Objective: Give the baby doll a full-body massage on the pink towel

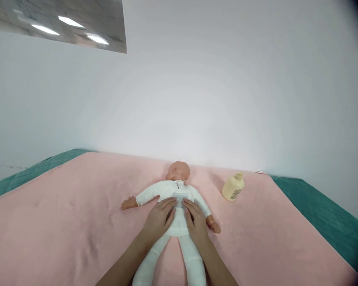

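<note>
A baby doll (pixel 176 227) with a white cloth body lies on its front, its bare head (pixel 179 171) turned to the left and both arms spread. My left hand (pixel 159 218) rests on the left side of its back, fingers stretched out and thumb apart. Opposite it, my right hand (pixel 196 217) lies on the right side in the same way, also open. Between my fingertips a pale bluish rectangular patch (pixel 179 200) shows on the doll's back; whether it is loose or attached I cannot tell. My forearms partly cover the doll's legs.
A pale yellow bottle (pixel 233 187) with dark lettering stands to the right of the doll. The pink blanket (pixel 62 214) covers a green padded surface (pixel 325 210) that shows at both sides. Behind is a white wall (pixel 211 87) with a mirror-like panel (pixel 65 20) at upper left.
</note>
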A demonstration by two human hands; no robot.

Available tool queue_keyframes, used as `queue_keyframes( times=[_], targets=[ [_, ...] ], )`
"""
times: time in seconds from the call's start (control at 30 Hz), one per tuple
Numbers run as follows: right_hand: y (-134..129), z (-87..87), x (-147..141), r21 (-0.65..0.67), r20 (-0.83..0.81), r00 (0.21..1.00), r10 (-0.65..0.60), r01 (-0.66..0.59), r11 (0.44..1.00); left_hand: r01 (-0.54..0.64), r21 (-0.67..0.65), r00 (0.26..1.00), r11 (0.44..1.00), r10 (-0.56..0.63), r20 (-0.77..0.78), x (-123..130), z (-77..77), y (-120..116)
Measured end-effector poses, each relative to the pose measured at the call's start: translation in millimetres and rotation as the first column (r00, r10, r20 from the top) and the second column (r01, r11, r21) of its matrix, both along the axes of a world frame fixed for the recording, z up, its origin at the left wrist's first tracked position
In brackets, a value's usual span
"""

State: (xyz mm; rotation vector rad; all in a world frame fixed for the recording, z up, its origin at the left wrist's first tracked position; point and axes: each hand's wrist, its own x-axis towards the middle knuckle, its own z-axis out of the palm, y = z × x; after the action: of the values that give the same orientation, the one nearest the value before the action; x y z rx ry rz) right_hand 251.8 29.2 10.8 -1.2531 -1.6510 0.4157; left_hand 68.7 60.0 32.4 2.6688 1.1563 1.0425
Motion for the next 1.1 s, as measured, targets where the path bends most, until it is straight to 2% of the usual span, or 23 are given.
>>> queue_keyframes(
  times=[0.13,0.37,0.7,0.93,1.03,1.1],
  targets=[
    [0,0.6,0,0.04,0.024,1.0,0.002,-0.003,0.999,0.006,0.004,1.0,1.0,-0.006,0.001,0,2.6,0],
    [7,12.2,0,0.045,0.099,0.995,0.028,-0.033,0.998,-0.004,0.02,1.0,1.0,0.005,-0.031,5,13.4,6],
    [19,13.6,-1,0.043,0.106,0.994,0.017,-0.022,0.999,-0.123,-0.053,0.977,0.991,0.112,-0.184,22,27.4,12],
    [36,34.0,-3,-0.073,0.168,0.985,0.039,-0.027,0.997,-0.191,-0.041,0.943,0.981,0.172,-0.283,32,31.5,22],
    [43,39.8,-9,-0.116,0.224,0.975,-0.007,0.034,0.993,-0.208,-0.017,0.938,0.978,0.194,-0.286,33,29.1,28],
    [45,37.3,-13,-0.115,0.231,0.972,-0.053,0.081,0.99,-0.206,0.0,0.948,0.978,0.2,-0.248,33,25.5,29]
  ],
)
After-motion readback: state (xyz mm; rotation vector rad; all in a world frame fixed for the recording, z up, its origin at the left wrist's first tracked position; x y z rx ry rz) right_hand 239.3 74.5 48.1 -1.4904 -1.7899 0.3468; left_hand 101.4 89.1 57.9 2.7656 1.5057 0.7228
